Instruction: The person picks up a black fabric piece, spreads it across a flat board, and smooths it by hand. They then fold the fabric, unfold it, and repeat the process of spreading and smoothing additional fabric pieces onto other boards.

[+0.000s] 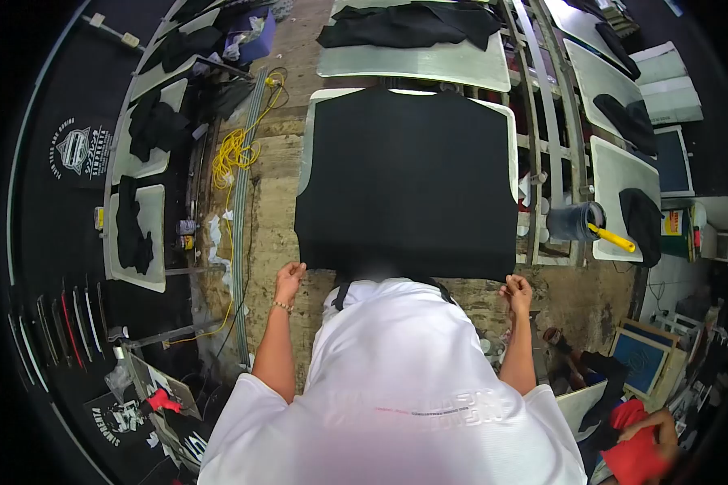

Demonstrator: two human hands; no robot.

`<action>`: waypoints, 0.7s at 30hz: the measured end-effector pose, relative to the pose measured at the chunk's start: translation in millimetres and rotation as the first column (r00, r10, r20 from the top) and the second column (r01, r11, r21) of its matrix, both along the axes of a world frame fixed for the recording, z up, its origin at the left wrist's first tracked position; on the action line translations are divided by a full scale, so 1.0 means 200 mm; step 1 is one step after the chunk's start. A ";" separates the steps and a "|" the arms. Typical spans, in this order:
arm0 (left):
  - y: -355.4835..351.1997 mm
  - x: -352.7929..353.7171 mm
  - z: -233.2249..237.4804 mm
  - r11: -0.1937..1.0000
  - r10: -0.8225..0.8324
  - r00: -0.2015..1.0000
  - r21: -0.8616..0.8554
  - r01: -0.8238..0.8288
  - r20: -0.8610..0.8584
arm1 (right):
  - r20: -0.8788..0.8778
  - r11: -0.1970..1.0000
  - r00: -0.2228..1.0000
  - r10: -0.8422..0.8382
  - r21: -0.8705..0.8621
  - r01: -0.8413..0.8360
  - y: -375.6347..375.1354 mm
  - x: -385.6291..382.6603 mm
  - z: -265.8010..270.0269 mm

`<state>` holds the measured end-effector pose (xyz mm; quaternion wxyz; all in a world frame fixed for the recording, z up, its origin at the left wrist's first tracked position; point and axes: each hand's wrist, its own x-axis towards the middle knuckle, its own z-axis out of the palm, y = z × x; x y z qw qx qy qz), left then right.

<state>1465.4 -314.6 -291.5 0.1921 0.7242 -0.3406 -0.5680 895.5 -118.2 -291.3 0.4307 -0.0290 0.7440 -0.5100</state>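
Observation:
A black fabric panel (408, 182), cut like the body of a shirt, lies spread over a pale flat board (307, 153) in front of me. Its near left corner is pinched in the fingers of my left hand (289, 279). At the near right corner, my right hand (518, 293) grips the same panel between thumb and fingers. The cloth looks flat and smooth, with its shoulder end pointing away from me. Only thin strips of the board show along its far and side edges.
More boards carry black cloth, such as the board (412, 65) straight ahead and others on both sides. A dark tub (570, 222) with a yellow-handled tool (611, 237) stands right. Yellow cable (234, 158) lies left. A person in a red shirt (629, 440) is at lower right.

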 end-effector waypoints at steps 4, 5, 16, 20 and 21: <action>-0.13 -0.07 0.09 0.982 -0.036 0.999 -0.185 0.038 0.015 | -0.560 0.782 0.546 0.623 0.475 -0.404 -0.06 -0.12 0.06; -0.19 -0.08 0.10 0.969 0.039 0.990 -0.236 -0.070 -0.133 | -0.559 0.781 0.547 0.623 0.477 -0.402 -0.12 -0.13 0.12; -0.56 -0.25 0.18 0.941 0.129 0.990 -0.322 -0.106 0.051 | -0.645 0.924 0.671 0.364 0.159 -0.348 -0.71 -0.15 0.18; -0.54 -0.25 0.21 0.923 0.187 0.982 -0.340 -0.180 -0.014 | -0.557 0.955 0.776 0.296 0.198 -0.221 -0.73 -0.15 0.18; -0.54 -0.24 0.19 0.918 0.182 0.983 -0.355 -0.177 -0.018 | -0.600 0.969 0.761 0.246 0.165 -0.184 -0.72 -0.14 0.17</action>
